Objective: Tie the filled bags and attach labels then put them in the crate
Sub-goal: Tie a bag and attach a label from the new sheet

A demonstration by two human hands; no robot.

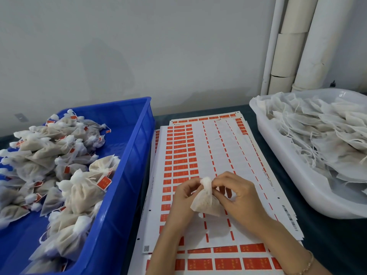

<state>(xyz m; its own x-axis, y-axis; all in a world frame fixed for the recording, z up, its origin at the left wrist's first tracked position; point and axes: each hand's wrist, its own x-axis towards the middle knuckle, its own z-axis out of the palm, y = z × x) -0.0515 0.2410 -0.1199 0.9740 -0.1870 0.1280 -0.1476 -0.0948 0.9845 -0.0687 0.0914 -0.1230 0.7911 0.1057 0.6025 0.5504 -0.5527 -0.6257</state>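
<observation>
Hands: two, both over the label sheets, meeting at the neck of one small bag.
Left hand (181, 197): fingers curled in, tips pinching the bunched white top of the bag from the left.
Right hand (238, 195): thumb and forefinger nip the same neck from the right, the other fingers loosely bent behind it (a thin bracelet (309, 262) sits on this wrist).
Bag in hand (206, 204): one, filled, hanging between the two hands just above the sheets; I see no red label on it.
Crate (127, 153): one, blue, at the left, well apart from the held bag.
Tied bags (59, 165): a heap in the crate, many with small red tags; too tangled to count fairly, perhaps two dozen or more.
Label sheets (208, 145): a fanned stack, at least three, with rows of red stickers and bare peeled columns.
Tub (297, 167): one, white, at the right.
Untied bags (317, 132): a loose pile in the tub, strings trailing.
Table (327, 245): dark, under everything.
</observation>
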